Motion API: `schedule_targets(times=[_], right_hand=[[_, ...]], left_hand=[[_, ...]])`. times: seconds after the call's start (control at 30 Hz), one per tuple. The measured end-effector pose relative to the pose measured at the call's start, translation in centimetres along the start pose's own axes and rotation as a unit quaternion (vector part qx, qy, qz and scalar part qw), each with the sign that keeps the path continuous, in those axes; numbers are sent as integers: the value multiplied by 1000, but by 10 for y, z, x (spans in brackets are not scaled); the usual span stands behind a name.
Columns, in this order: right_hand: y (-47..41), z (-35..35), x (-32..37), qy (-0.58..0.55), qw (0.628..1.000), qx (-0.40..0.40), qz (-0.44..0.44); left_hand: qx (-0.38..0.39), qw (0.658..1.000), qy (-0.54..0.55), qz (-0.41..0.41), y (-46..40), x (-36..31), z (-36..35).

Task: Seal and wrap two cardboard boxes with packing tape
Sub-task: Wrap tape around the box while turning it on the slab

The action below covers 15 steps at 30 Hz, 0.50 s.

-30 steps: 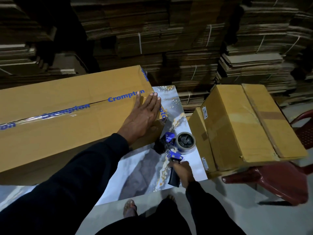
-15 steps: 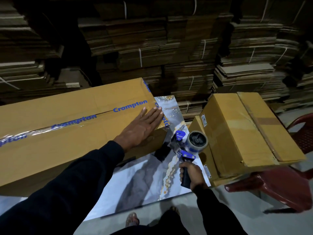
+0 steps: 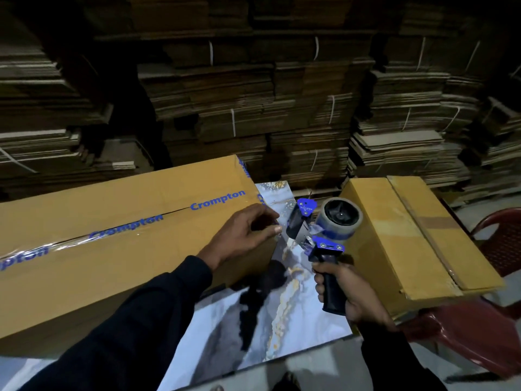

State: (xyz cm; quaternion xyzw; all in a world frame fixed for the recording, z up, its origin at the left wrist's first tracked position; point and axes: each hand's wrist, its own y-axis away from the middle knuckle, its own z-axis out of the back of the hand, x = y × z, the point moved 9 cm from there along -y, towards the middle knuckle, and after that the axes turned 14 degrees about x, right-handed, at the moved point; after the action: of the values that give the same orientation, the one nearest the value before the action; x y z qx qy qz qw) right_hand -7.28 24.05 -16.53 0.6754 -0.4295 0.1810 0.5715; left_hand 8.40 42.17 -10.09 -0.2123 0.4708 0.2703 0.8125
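Note:
A long cardboard box (image 3: 118, 258) printed "Crompton" lies on the marble-patterned table (image 3: 284, 323), with clear tape along its top seam. My left hand (image 3: 245, 235) is at the box's right end, fingers curled, thumb and forefinger pinched close to the dispenser's front; I cannot make out tape between them. My right hand (image 3: 352, 294) grips the black handle of a blue tape dispenser (image 3: 324, 230), held raised just right of that box end. A second, smaller cardboard box (image 3: 403, 238) rests on a red plastic chair (image 3: 485, 334) to the right.
Tall stacks of flattened, tied cardboard (image 3: 282, 108) fill the whole background behind the table. The red chair's backrest (image 3: 504, 238) stands at the far right. Grey floor (image 3: 304, 368) shows below the table's near edge.
My right hand has lifted the tape dispenser up toward the long box's end. My left hand went from lying flat on the box top to curled fingers by the dispenser's front.

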Motion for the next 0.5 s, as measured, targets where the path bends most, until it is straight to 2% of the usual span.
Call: schedule_targets(times=[0.07,0.17,0.37,0.5], right_hand=[[6,-7,9,8,1000,9,4],[12,-15,20,15,1000,16,7],[15,-22,31,18,1000,23,13],[15,-28,34,11,999,31,14]], left_hand=[[-5,996,85,-4,-8,-6,-6],[-21,989,146,-21,-20,-19,-9],[-64,982,179,-22,-28,-24,3],[-91,977,184,-57,-30,-26,11]])
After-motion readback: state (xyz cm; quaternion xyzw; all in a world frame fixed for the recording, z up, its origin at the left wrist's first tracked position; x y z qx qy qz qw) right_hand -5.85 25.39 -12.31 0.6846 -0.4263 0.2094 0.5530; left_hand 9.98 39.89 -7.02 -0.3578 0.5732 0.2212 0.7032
